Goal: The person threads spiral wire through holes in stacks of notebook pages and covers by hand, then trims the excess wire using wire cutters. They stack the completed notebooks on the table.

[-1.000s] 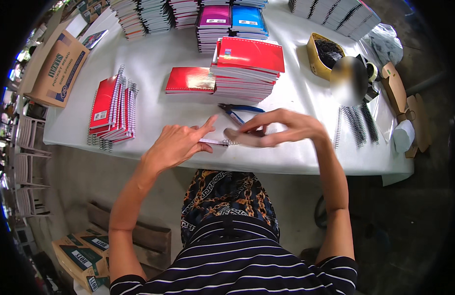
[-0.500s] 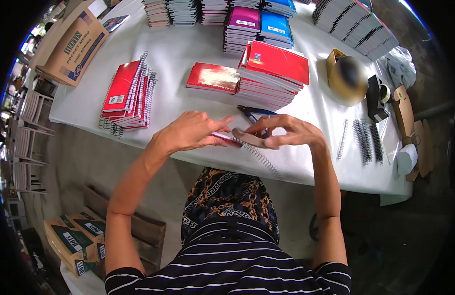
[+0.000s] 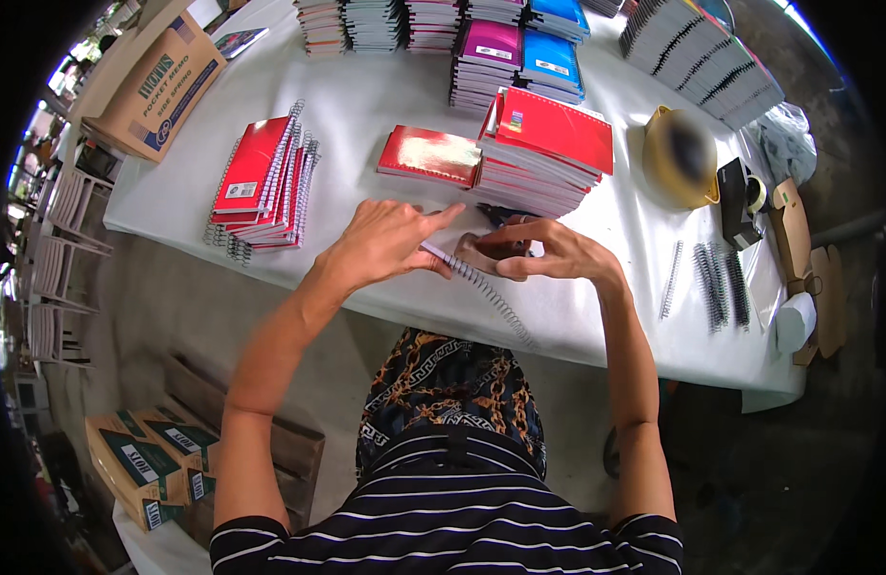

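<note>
left hand: notebook | wire helix | right hand: curved strip

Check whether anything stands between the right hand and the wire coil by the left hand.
Only a brownish curved piece at the right hand, close beside the wire coil; whether they touch is unclear. The pliers lie beyond the hand, out of the way.

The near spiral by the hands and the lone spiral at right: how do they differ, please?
The near spiral curves; the lone spiral lies nearly straight. The near spiral meets the edge of a notebook; the lone spiral lies on the table. Both are wire coils.
</note>
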Demonstrator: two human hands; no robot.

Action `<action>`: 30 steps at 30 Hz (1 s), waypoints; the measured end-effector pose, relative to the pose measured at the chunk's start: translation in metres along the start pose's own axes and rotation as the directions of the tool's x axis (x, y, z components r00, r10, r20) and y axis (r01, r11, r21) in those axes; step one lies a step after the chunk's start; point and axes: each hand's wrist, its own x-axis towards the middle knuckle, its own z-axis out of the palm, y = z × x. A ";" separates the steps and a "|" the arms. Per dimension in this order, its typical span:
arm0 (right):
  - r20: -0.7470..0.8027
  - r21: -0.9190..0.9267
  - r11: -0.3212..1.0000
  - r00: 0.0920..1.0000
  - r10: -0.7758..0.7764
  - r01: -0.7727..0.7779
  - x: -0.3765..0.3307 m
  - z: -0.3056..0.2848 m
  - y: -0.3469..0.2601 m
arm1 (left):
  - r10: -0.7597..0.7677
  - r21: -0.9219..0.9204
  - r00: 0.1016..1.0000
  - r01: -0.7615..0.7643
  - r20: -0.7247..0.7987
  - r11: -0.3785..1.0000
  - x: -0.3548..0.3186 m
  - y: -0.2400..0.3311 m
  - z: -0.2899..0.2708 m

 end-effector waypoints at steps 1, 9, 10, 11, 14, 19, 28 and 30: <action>-0.029 0.170 0.973 0.988 -0.152 0.155 -0.001 0.001 0.005 | 0.005 0.014 0.998 -0.005 -0.062 1.000 -0.001 -0.002 0.003; -0.047 0.120 0.974 0.981 -0.189 0.193 0.007 -0.002 0.013 | -0.177 -0.370 0.984 0.165 0.002 0.914 -0.005 -0.009 0.006; -0.064 0.141 0.953 0.963 -0.262 0.268 0.007 -0.005 0.019 | -0.212 -0.451 0.976 0.215 0.056 0.866 -0.004 -0.007 0.003; -0.086 0.167 0.922 0.936 -0.340 0.350 0.010 -0.004 0.013 | -0.201 -0.469 0.980 0.174 -0.007 0.866 -0.005 -0.010 0.006; -0.050 0.126 0.983 0.991 -0.127 0.132 0.010 -0.012 0.007 | -0.204 -0.566 0.962 0.067 -0.182 0.822 -0.001 -0.021 0.028; -0.065 0.100 0.994 0.997 -0.037 0.043 0.019 -0.012 0.001 | -0.268 -0.691 0.891 -0.068 -0.367 0.720 0.002 -0.024 0.053; -0.040 0.041 0.998 0.998 -0.041 0.042 0.012 -0.019 0.005 | -0.395 -0.945 0.899 -0.056 -0.188 0.322 0.003 -0.009 0.070; -0.073 0.103 0.973 0.977 -0.201 0.208 0.008 -0.021 0.008 | -0.386 -0.922 0.901 -0.035 -0.196 0.385 -0.001 -0.006 0.064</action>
